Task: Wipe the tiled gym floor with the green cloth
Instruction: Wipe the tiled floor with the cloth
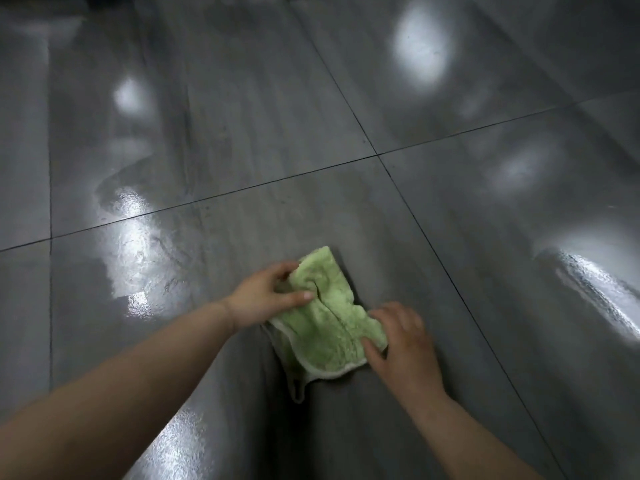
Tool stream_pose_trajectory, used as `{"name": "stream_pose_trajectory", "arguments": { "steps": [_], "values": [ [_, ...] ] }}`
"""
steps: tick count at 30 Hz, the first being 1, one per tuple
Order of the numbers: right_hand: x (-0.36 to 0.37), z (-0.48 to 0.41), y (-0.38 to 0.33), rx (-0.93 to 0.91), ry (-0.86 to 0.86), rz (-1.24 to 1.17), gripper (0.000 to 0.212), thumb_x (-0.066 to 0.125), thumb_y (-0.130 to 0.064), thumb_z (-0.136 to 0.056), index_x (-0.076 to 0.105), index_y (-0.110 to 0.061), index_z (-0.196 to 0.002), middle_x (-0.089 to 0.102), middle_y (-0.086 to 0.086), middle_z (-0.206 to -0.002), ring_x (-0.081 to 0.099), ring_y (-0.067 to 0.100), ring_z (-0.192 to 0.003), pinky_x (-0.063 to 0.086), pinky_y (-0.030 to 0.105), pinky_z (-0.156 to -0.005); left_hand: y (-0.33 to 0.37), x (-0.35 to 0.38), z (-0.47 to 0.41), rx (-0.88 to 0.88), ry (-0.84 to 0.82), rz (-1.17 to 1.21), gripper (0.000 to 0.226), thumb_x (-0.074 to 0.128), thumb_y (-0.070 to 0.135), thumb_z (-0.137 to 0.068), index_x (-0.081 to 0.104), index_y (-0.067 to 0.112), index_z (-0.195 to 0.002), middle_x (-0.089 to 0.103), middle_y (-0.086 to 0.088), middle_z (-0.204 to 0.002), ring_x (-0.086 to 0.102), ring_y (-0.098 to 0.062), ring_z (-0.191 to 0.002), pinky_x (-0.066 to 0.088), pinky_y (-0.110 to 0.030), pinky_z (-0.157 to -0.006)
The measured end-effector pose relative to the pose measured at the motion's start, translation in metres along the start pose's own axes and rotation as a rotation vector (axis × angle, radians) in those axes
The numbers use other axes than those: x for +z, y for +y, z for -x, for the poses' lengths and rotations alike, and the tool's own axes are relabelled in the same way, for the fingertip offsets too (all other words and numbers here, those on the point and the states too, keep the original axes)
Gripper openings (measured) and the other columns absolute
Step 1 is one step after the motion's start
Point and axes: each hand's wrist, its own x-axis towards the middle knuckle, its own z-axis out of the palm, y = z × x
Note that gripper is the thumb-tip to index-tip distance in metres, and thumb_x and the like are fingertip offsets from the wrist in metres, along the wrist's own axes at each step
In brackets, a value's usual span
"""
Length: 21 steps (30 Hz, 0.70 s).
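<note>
Two bare forearms, entering from the near edge.
Right hand (401, 344): fingers spread, pressing the cloth's near right edge flat.
Left hand (266, 294): fingers pinching the cloth's far left fold.
Cloth (327, 320): green, crumpled, partly folded, lying on the floor between both hands.
Floor (242, 116): grey tiles, dark grout lines, wet sheen left and far right.
Step, judged: arranging the cloth for a wipe. Next move calls for flattening it, then pushing toward the wet patches.
</note>
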Motion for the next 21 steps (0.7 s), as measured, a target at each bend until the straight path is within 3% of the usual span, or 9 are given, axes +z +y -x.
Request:
{"name": "stream_pose_trajectory", "arguments": {
  "steps": [2,4,6,8,11,13,15,18,21],
  "values": [
    [0.005,0.002,-0.004,0.052,-0.092,-0.007,0.045,0.046,-0.045,-0.066,0.053,-0.021,-0.103,0.067,0.008,-0.101,0.051,0.018,-0.096,0.052,0.032,-0.075,-0.007,0.002,-0.003,-0.019,0.061,0.041,0.034,0.072,0.036,-0.072,0.057,0.021,-0.098,0.063,-0.001,-0.095,0.058,-0.018,-0.098,0.049,-0.019,-0.081],
    [0.010,-0.002,-0.003,0.295,-0.159,-0.129,0.052,0.055,-0.041,-0.078,0.053,-0.012,-0.121,0.055,0.011,-0.127,0.049,0.029,-0.116,0.042,0.038,-0.095,-0.007,0.002,-0.007,-0.035,0.161,0.028,0.008,0.064,0.020,-0.082,0.056,0.019,-0.085,0.057,0.005,-0.076,0.056,-0.018,-0.086,0.044,-0.014,-0.063],
    [0.013,-0.009,0.005,0.549,-0.261,-0.258,0.054,0.062,-0.033,-0.084,0.046,-0.012,-0.131,0.044,0.009,-0.138,0.037,0.028,-0.128,0.028,0.032,-0.105,-0.007,0.000,-0.013,-0.025,0.210,-0.119,0.006,0.062,0.018,-0.084,0.060,0.014,-0.088,0.054,0.005,-0.070,0.053,-0.020,-0.082,0.039,-0.021,-0.060],
    [0.014,-0.013,0.014,0.645,-0.318,-0.368,0.048,0.067,-0.026,-0.081,0.052,-0.013,-0.124,0.053,0.010,-0.128,0.041,0.028,-0.124,0.033,0.031,-0.103,-0.004,-0.004,-0.016,-0.058,0.228,-0.272,0.028,0.063,0.021,-0.083,0.059,0.009,-0.108,0.060,-0.004,-0.086,0.057,-0.026,-0.091,0.039,-0.024,-0.071],
    [0.006,-0.019,0.013,0.594,-0.359,-0.368,0.031,0.069,-0.018,-0.078,0.058,-0.015,-0.108,0.055,0.004,-0.107,0.044,0.024,-0.116,0.034,0.026,-0.094,0.004,-0.010,-0.017,-0.006,0.175,-0.483,0.072,0.067,0.023,-0.077,0.030,0.018,-0.139,0.039,-0.009,-0.140,0.044,-0.027,-0.123,0.034,-0.033,-0.102],
    [0.001,-0.021,0.011,0.501,-0.398,-0.314,0.029,0.066,-0.013,-0.078,0.052,-0.019,-0.103,0.046,-0.002,-0.105,0.041,0.021,-0.117,0.031,0.022,-0.089,0.018,-0.009,-0.021,0.208,0.119,-0.828,0.085,0.064,0.024,-0.077,0.012,0.027,-0.144,0.012,0.001,-0.155,0.016,-0.020,-0.141,0.007,-0.037,-0.115],
    [-0.002,-0.025,0.007,0.402,-0.484,-0.357,0.046,0.064,-0.009,-0.078,0.046,-0.019,-0.119,0.050,0.001,-0.118,0.043,0.020,-0.121,0.033,0.022,-0.095,0.033,-0.001,-0.032,0.364,0.020,-1.119,0.083,0.058,0.023,-0.080,0.007,0.032,-0.144,0.002,0.007,-0.156,-0.005,-0.017,-0.143,-0.011,-0.039,-0.114],
    [-0.002,-0.032,0.002,0.307,-0.662,-0.205,0.071,0.062,-0.013,-0.081,0.027,-0.017,-0.143,0.045,0.007,-0.137,0.039,0.023,-0.128,0.033,0.028,-0.106,0.045,0.015,-0.047,0.346,-0.098,-1.467,0.058,0.045,0.017,-0.087,0.025,0.027,-0.141,0.026,0.000,-0.150,0.004,-0.021,-0.143,-0.017,-0.047,-0.111],
    [-0.003,-0.038,0.005,0.275,-0.696,0.011,0.041,0.060,-0.020,-0.083,0.051,-0.014,-0.123,0.053,0.009,-0.123,0.047,0.027,-0.120,0.038,0.029,-0.096,0.047,0.014,-0.049,0.264,-0.048,-1.457,0.039,0.049,0.021,-0.086,0.048,0.025,-0.125,0.053,0.002,-0.127,0.033,-0.018,-0.130,-0.012,-0.046,-0.113]
  ]
}}
